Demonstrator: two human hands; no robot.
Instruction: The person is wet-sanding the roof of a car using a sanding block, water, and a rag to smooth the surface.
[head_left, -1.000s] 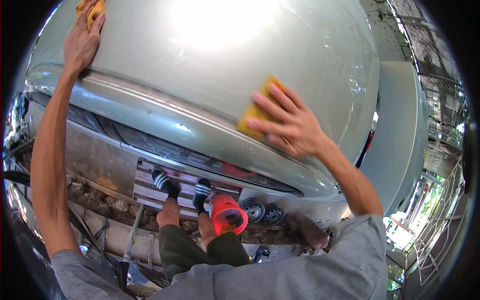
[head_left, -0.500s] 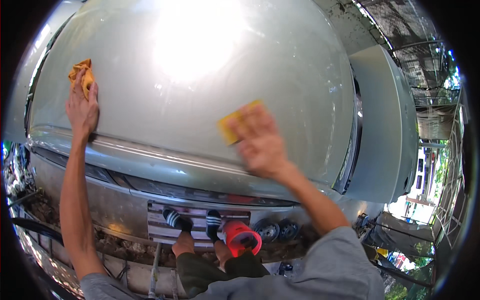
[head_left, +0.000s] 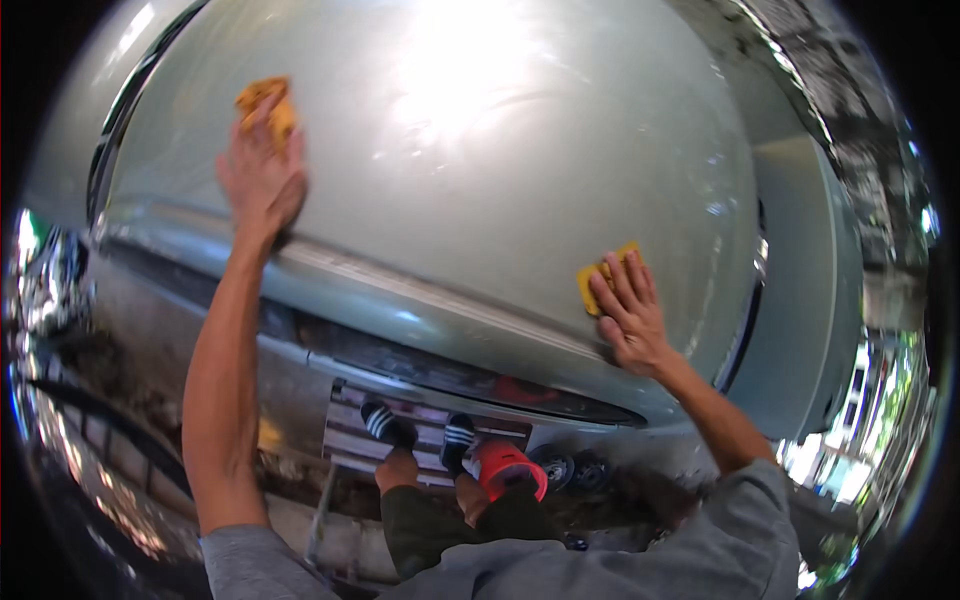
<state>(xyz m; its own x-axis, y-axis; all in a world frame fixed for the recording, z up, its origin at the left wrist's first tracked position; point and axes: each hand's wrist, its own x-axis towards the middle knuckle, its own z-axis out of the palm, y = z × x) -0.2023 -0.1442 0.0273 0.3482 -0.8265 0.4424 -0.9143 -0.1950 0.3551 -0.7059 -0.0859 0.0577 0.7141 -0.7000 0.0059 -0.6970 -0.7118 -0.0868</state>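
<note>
A silvery, glossy car roof (head_left: 480,210) spreads in front of me, with a bright glare at its far middle. My left hand (head_left: 262,175) presses a crumpled orange cloth (head_left: 283,112) against the roof's left part, the cloth showing beyond the fingertips. Toward the near right side of the roof, my right hand (head_left: 632,310) lies over a flat yellow pad (head_left: 592,290). Its fingers are stretched across the pad, which peeks out at their left and tips. The pad's exact kind I cannot make out.
My feet stand in striped dark slides (head_left: 388,424) on a slatted wooden platform (head_left: 352,440) beside the car. A red bucket (head_left: 510,470) sits by my right foot, with round dark wheel-like things (head_left: 553,466) beyond it. The car's lower end panel (head_left: 800,270) extends at right.
My right hand has slid the yellow pad rightward along the roof. My left hand, with the orange cloth, has also shifted right and slightly farther away. The whole view has moved a little.
</note>
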